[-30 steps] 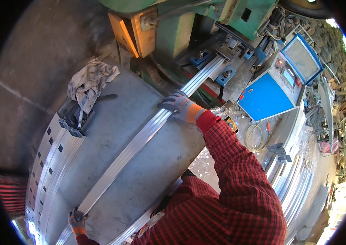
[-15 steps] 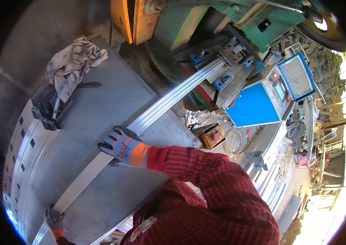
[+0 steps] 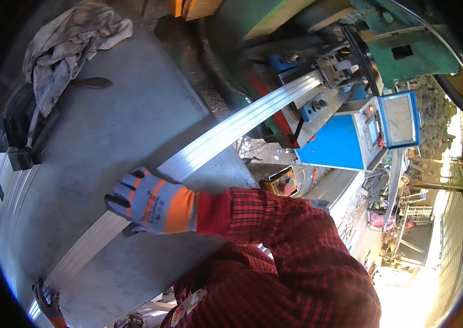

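A long, ribbed, silvery metal profile (image 3: 242,123) runs slantwise over the grey table, its far end in the tooling (image 3: 332,71) of a green press. My right hand (image 3: 152,202), in a grey glove with orange bands, lies across the profile's middle with its fingers curled over the edges. Down at the lower left, my left hand (image 3: 50,303) grips the same profile near the picture's rim; its fingers are small and partly dark. Blue clamp blocks (image 3: 313,107) sit beside the profile at the press.
A stained rag (image 3: 73,46) lies on the table (image 3: 149,93) at the far left, above a dark clamp (image 3: 18,142) and perforated metal profiles (image 3: 15,202). Right of the press stands a blue control cabinet (image 3: 332,143). A yellow box with a red button (image 3: 283,186) sits near the table edge.
The whole view has shifted and come nearer the table. Both hands stay on the profile and appear farther left and lower. The profile's far end remains in the press.
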### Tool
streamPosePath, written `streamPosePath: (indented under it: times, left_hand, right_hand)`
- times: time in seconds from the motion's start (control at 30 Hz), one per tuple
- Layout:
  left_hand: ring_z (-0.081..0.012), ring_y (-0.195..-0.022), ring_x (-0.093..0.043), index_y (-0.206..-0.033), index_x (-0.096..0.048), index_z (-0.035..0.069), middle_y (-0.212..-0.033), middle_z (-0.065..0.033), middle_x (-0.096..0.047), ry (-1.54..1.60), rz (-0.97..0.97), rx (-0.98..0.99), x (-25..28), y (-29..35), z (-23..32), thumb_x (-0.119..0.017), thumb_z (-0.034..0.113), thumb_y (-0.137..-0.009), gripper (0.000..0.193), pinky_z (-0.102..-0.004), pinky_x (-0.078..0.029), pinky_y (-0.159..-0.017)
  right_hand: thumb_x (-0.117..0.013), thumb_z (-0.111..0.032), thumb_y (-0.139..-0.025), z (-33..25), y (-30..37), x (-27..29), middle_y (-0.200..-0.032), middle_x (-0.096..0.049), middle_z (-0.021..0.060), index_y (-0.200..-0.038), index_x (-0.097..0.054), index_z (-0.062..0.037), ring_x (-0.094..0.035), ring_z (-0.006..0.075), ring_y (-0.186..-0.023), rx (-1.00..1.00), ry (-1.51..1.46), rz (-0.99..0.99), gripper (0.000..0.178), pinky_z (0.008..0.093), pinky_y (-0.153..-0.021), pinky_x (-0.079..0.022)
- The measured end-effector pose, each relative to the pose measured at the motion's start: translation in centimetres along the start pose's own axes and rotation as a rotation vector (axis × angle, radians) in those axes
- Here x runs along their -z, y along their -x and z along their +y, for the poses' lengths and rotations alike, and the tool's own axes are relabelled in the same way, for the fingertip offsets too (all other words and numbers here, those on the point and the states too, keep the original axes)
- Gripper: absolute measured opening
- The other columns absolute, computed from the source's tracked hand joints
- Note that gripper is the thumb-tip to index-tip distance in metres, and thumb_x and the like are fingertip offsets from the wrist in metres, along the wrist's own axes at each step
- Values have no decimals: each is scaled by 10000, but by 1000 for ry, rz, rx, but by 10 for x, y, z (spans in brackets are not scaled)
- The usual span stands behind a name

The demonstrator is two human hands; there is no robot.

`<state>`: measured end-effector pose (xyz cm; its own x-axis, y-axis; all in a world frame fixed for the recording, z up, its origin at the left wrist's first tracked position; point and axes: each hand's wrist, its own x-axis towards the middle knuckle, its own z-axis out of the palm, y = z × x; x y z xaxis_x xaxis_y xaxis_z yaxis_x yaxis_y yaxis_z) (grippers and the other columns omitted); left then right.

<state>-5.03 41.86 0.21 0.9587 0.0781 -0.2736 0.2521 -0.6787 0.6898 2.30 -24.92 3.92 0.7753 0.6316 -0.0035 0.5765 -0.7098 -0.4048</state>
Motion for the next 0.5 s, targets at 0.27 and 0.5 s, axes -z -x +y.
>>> streamPosePath:
  times: [0.27, 0.5]
  left_hand:
    - [-349, -1355, -423, -1446, -462, 61, -1483, -161, -481, -234, 129, -146, -20, 24, 16, -620, 19, -819, 648, -444, -313, -1152]
    - [-358, -1399, -383, -1457, -454, 54, -1464, -156, -492, -299, 59, -60, -12, 30, 15, -594, -14, -846, 630, -459, -314, -1154]
  right_hand:
    - [-593, -585, -884, 4, 7, 18, -1145, -583, 90, -1284, -571, -114, -567, 259, -1059, -26, 71, -81, 619, 432, -894, -460]
    - [-593, -590, -886, 8, -2, 7, -1087, -561, 102, -1282, -556, -64, -532, 262, -1023, 87, 46, 7, 660, 428, -859, -439]
